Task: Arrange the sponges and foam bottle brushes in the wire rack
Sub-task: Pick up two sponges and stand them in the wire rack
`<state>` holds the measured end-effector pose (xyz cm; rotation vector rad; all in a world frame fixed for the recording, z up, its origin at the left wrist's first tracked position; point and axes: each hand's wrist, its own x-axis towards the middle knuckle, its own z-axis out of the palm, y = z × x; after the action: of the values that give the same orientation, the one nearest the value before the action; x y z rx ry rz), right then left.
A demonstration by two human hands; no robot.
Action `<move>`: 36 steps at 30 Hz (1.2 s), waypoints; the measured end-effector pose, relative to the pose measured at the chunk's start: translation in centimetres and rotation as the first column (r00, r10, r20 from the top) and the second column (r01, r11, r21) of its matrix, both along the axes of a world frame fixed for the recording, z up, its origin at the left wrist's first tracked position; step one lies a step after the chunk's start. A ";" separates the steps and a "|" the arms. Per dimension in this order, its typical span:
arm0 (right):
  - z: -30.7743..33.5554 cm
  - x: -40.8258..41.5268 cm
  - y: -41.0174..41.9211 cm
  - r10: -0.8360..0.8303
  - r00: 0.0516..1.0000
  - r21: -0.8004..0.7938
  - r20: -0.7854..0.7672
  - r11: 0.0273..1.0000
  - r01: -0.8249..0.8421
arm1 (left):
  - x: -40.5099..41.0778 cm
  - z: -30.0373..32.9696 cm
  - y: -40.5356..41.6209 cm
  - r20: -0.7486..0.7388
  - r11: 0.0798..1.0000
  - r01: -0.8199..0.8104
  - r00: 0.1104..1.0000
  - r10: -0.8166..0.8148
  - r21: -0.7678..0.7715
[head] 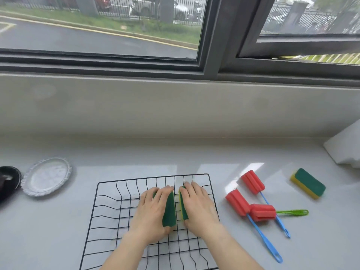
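Nearest the camera, both forearms reach into the black wire rack [109, 211], which sits on the pale counter [58, 221]. The left hand [151, 211] is clamped on a sponge [169, 210] stood on edge, green scrub face turned right; the right hand [197, 206] grips a second sponge [183, 206], also on edge, yellow foam showing beside its green pad. The two sponges stand side by side over the rack's middle with a narrow gap between them (whether they already rest on the wires I cannot tell).

So the step in hand looks like seating these two upright in the rack. Next, I judge, both hands need to let go without tipping them, then reach right.

To the right of the rack lie three brushes with red foam heads: one on a long blue handle [236, 204], one on a green handle [263, 212] touching it, and another blue one [252, 181] just behind. Farther right a third sponge [308, 183] lies flat, green side up. At far left sit a glass dish [47, 176] and a dark object [8, 181], cut off by the frame.
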<state>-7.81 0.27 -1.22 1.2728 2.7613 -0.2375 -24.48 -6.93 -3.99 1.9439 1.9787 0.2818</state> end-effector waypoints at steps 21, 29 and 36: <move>-2.4 1.6 0.8 -0.127 0.991 -0.094 -0.040 0.988 0.122 | 2.4 -2.7 1.8 0.167 0.998 -0.013 0.986 0.024 -0.066; -2.4 1.9 0.3 -0.106 0.994 -0.036 0.006 0.994 0.106 | 2.0 -2.3 1.0 0.113 0.993 -0.082 0.989 0.090 -0.081; -2.4 1.8 0.4 -0.122 0.992 -0.028 0.022 0.992 0.122 | 1.7 -2.7 1.2 0.064 0.993 -0.041 0.997 0.048 -0.108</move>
<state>-6.05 0.66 -3.60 1.4302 2.6558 -0.2719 -22.80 -5.76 -6.70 1.8039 1.9549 0.2443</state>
